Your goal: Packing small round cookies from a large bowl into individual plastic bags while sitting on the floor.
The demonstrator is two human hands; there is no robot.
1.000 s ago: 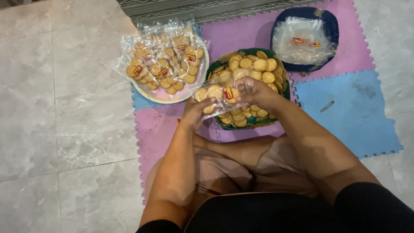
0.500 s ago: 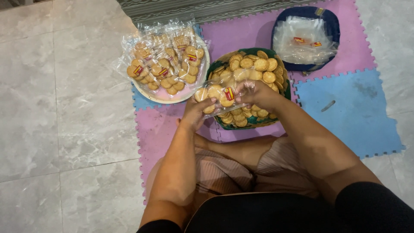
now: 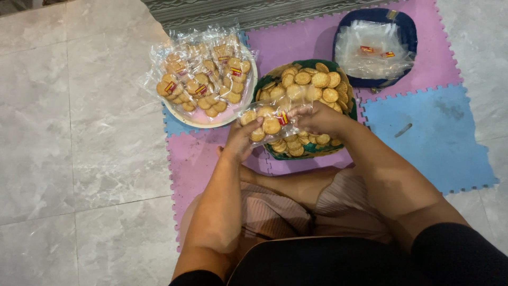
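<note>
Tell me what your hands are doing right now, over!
Left hand and right hand both grip a clear bag of round biscuits. Bag held over the green basket of loose biscuits. Nothing in the way.

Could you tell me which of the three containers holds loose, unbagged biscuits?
The green basket under the hands; the pink plate holds filled bags, the blue tub empty ones.

I see grey tile floor (image 3: pixel 79 159) | foam puzzle mats (image 3: pixel 423 137) at 12–3 o'clock | on mats: pink plate (image 3: pixel 182 117) 11, green basket (image 3: pixel 264 85) 12, blue tub (image 3: pixel 407 32) 1
</note>
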